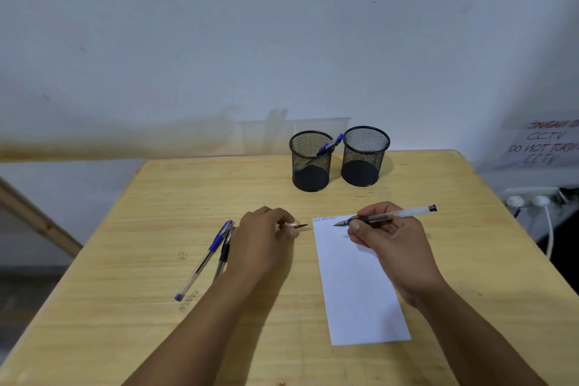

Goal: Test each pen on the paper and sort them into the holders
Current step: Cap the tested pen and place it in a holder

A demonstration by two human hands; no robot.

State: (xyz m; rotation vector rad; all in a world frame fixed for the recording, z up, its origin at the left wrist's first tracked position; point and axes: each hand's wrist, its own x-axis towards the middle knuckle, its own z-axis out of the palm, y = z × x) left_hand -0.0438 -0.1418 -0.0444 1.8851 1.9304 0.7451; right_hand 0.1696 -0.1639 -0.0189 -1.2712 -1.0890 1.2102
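My right hand (387, 236) grips a clear black-ink pen (404, 214), its tip just above the top of the white paper (360, 291), beside a line of small writing. My left hand (264, 233) pinches a small pen cap (296, 225) left of the paper. Two capped pens lie on the table to the left, a blue pen (205, 260) and a black pen (223, 255). Two black mesh holders stand at the back: the left holder (310, 163) has a blue pen (329, 145) in it, and nothing shows in the right holder (365, 157).
The wooden table (156, 307) ends at a white wall behind the holders. A power strip with white plugs (532, 199) and a handwritten sign (545, 144) are off the table's right side. A wooden slat (37, 219) leans at the left.
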